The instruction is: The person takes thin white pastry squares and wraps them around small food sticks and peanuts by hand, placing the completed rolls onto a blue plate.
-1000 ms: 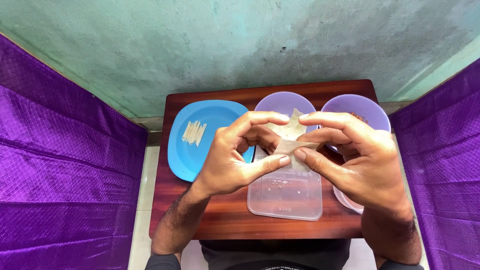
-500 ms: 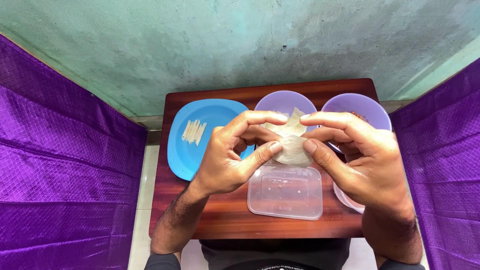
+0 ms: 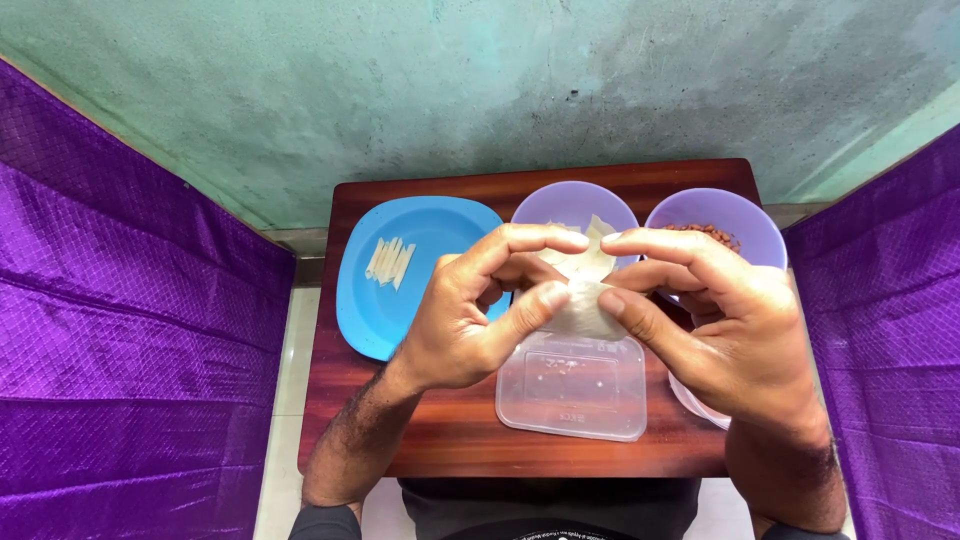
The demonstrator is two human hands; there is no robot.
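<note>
Right over the middle of the bench (image 3: 440, 450), both hands meet on a small pale wrapper (image 3: 585, 305), thin and translucent, held in the air just above a clear tub (image 3: 572, 388). The left hand (image 3: 465, 320) clamps it from its side, thumb underneath and forefinger curled over the top; the right hand (image 3: 720, 330) mirrors that grip, so the fingers (image 3: 545, 238) of both hands close on the sheet from opposite edges and nearly touch tip to tip. Holding it that way keeps the flimsy sheet from flopping, and it looks partly folded or rolled, though what is inside cannot be told. The tub sits directly under the hands, probably so anything that slips falls into it; it seems nearly empty, with only a few specks on its floor. Behind the hands stand two lilac bowls: the nearer-middle bowl (image 3: 545, 205) holds more pale sheets, and the right bowl (image 3: 745, 222) holds something reddish-brown and grainy, both within easy reach. To the left a blue plate (image 3: 400, 300) carries a short row of thin pale rolls (image 3: 390, 262) laid side by side, well apart from the hands. Purple quilted cloth (image 3: 130, 350) hangs on either side of the bench.
</note>
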